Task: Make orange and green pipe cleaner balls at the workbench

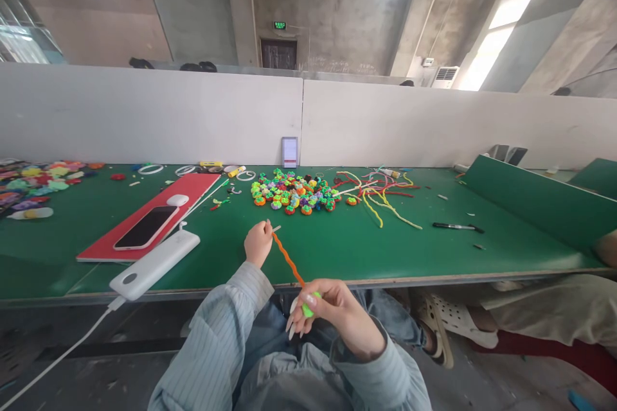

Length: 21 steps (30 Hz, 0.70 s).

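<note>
My left hand (258, 245) is closed at the table's front, gripping one end of a fuzzy orange pipe cleaner (288, 260). A short pale stick tip (276, 228) pokes out beside its fingers. Over my lap, my right hand (340, 309) pinches the other end of the pipe cleaner, together with a bright green fuzzy piece (308, 308). Between the hands the orange length runs slanting and fairly taut. Beyond them lies a heap of small colourful fuzzy pumpkin-like pieces (289, 192).
Loose pipe cleaners (385, 196) spread right of the heap. A black marker (456, 227) lies farther right. At left are a red board (110, 231) with a phone (146, 228), and a cabled white power bank (154, 264). A propped phone (290, 151) leans on the white partition (216, 119). Another person's leg (554, 305) is at right.
</note>
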Motion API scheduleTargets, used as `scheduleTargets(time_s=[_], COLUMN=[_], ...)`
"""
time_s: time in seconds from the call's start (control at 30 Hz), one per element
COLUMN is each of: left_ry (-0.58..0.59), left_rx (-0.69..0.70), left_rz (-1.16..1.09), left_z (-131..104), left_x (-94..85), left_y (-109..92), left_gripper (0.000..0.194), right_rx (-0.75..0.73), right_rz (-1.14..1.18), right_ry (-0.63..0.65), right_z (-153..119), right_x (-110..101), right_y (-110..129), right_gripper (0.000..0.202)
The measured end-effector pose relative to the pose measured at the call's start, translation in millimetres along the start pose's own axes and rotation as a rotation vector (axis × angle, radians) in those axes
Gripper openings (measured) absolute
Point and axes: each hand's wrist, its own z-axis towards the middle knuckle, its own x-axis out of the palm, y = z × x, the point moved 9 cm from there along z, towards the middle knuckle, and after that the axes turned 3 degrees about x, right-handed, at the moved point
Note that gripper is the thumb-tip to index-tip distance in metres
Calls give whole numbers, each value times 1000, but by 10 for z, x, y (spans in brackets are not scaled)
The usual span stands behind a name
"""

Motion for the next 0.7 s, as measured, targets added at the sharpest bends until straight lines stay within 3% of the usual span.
scheduleTargets(time_s=[0.23, 0.43, 0.7], left_ry=[-2, 5, -25], left_rx=[6, 10, 5], left_rz=[-9, -25, -73], left_z=[6, -3, 0], left_x=[-10, -11, -31], left_y=[-3, -13, 8], left_gripper=[39, 38, 40], right_rx=[49, 47, 12], right_rz=[25, 9, -38], right_ry=[-18, 19, -22], right_z=[-17, -19, -22], right_x=[-5, 21, -13], right_y=[-55, -31, -11], right_gripper=[23, 28, 26])
